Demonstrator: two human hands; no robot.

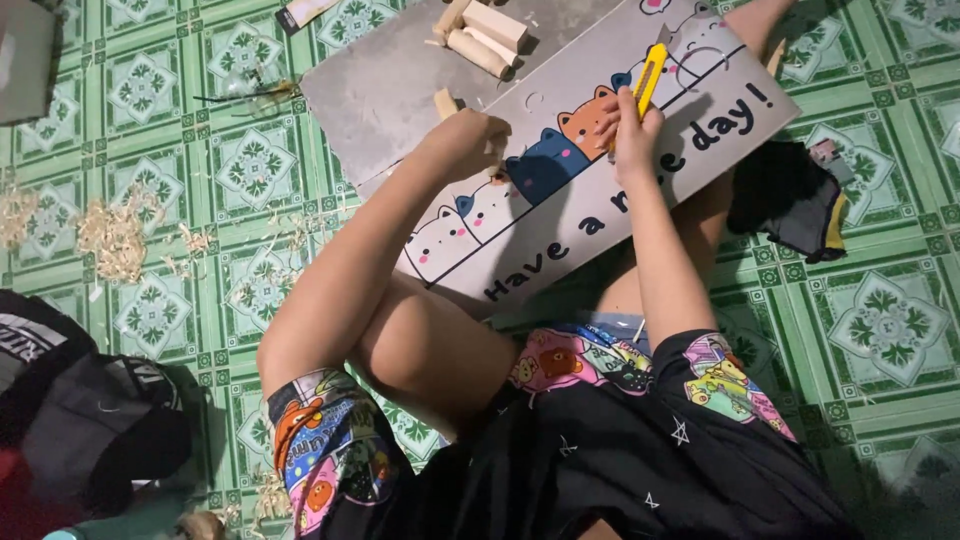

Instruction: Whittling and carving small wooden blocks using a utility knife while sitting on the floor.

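Right hand [632,130] grasps a yellow knife [648,78] over the board [610,190]; left hand [468,140] is clenched on a small wood piece [497,172].

Floor's all glossy green tiles [880,330] with white leaf patterns, lit brightly from above. Pale wood shavings [115,235] are scattered near its left edge, a dark bag [90,420] is dumped at the bottom-left corner, and black cloth [790,200] is bunched at the right edge.
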